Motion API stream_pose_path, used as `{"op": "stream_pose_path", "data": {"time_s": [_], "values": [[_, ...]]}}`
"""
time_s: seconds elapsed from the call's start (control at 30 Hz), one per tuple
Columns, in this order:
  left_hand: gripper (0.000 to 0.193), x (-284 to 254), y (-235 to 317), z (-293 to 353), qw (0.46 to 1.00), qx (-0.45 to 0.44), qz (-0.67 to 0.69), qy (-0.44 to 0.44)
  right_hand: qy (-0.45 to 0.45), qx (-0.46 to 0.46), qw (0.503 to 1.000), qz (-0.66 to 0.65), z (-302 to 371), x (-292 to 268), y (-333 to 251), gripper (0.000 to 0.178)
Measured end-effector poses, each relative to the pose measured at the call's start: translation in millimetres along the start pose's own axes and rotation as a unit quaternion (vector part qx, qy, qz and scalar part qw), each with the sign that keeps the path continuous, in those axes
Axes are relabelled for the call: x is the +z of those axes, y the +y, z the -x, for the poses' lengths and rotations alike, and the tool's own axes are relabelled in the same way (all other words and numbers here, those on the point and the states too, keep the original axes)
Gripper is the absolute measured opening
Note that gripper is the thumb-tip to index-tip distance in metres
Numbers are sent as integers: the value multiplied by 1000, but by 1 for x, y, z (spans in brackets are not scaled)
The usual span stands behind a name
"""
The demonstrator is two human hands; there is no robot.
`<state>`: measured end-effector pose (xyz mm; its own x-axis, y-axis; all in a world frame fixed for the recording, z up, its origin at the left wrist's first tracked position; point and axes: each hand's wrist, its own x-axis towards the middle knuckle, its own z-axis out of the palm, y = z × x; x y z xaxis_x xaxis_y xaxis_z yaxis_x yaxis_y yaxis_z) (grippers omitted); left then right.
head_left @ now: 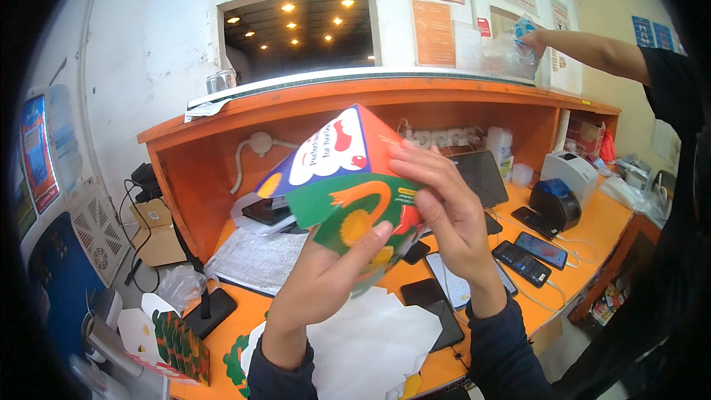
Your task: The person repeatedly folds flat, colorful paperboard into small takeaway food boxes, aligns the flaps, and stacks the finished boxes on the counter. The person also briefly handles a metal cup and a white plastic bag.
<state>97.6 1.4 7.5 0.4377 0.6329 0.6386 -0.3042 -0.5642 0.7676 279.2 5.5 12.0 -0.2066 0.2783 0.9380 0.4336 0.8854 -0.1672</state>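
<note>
Over the orange desk I hold a folding cardboard food box (326,155), printed in green, orange, blue and white, tilted in the air. My left hand (318,281) grips its lower end, the thumb lying on the green panel. Across its right side lie the fingers of my right hand (448,207), with the thumb near the edge. Below my wrists rests a pile of flat white card blanks (370,348), partly covered by my left forearm. At the lower left stands a nested stack of similar printed boxes (178,344).
Several phones (522,261) with cables lie on the desk (563,281) to the right, near a small white printer (570,174). A tablet (478,178) leans beneath the raised counter (355,92). At the right, another person's arm (596,50) holds a clear plastic bag (511,55). Papers (255,259) lie at left.
</note>
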Motion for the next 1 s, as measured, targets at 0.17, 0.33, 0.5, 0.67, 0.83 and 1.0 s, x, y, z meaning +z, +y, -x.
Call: {"op": "stream_pose_path", "data": {"time_s": [0.17,0.33,0.5,0.67,0.83,1.0], "values": [[31,-9,-2,-6,982,-4,-140,-123,-16,-37,987,154,1,-7,-13,48],[37,-10,0,1,980,-33,-104,-165,-64,-69,982,165,-1,-10,-11,59],[58,-23,0,0,954,-147,-42,-258,-47,-71,993,84,3,-12,-12,29],[62,-40,0,0,950,-92,30,-298,65,-66,996,-11,6,-16,-11,13],[44,-36,6,-6,972,-80,35,-217,148,-14,986,-77,10,-5,-12,16],[35,-20,9,-3,993,-78,27,-80,167,39,983,-60,12,12,-10,13]]}}
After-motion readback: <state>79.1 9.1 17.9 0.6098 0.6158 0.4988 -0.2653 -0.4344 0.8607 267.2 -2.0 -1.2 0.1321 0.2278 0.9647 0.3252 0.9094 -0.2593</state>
